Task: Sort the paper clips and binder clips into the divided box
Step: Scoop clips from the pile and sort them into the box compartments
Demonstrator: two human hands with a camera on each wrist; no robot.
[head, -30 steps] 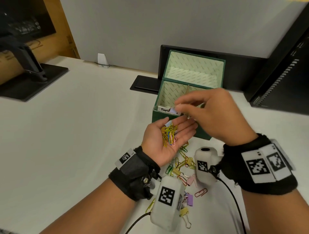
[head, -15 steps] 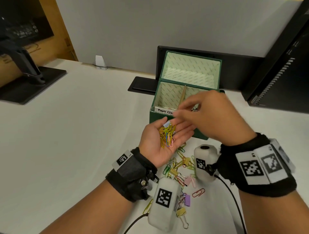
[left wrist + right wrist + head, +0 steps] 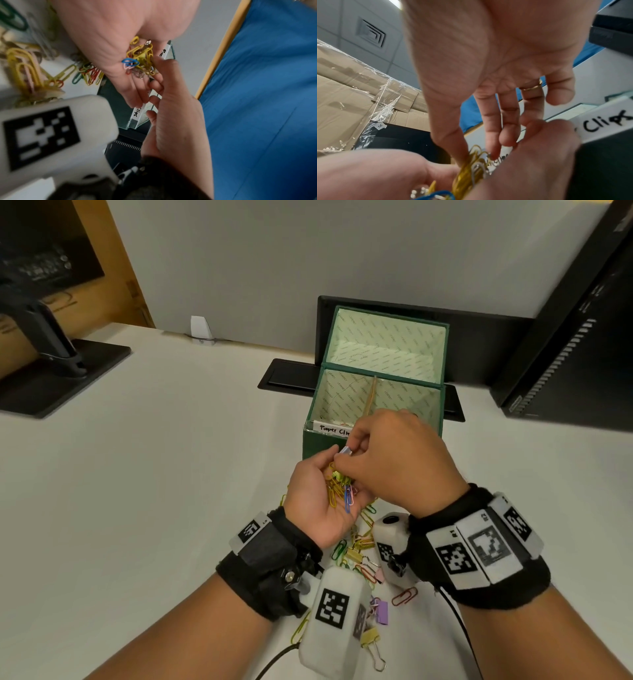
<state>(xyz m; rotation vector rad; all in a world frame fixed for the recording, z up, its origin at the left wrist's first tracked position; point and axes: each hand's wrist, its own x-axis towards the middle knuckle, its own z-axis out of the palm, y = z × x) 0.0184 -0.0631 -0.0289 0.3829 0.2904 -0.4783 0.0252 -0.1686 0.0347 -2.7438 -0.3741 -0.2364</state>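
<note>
My right hand (image 3: pixel 400 460) has come down onto my cupped left hand (image 3: pixel 318 501), thumb and forefinger pinching into the bundle of paper clips (image 3: pixel 339 491) there; half a second back it hovered higher, over the box rim. The left palm faces up, fingers curled round the clips, which lie mostly lengthwise along the palm, pointing toward the divided box (image 3: pixel 376 405). That box sits just beyond both hands, and its near-left compartment, the one labelled for paper clips, is directly ahead of the left fingertips, so a short forward tip should do it, I reckon. The rest of the pile (image 3: pixel 363 556), paper clips and binder clips mixed, lies on the table on the near side of the box, between my wrists.
</note>
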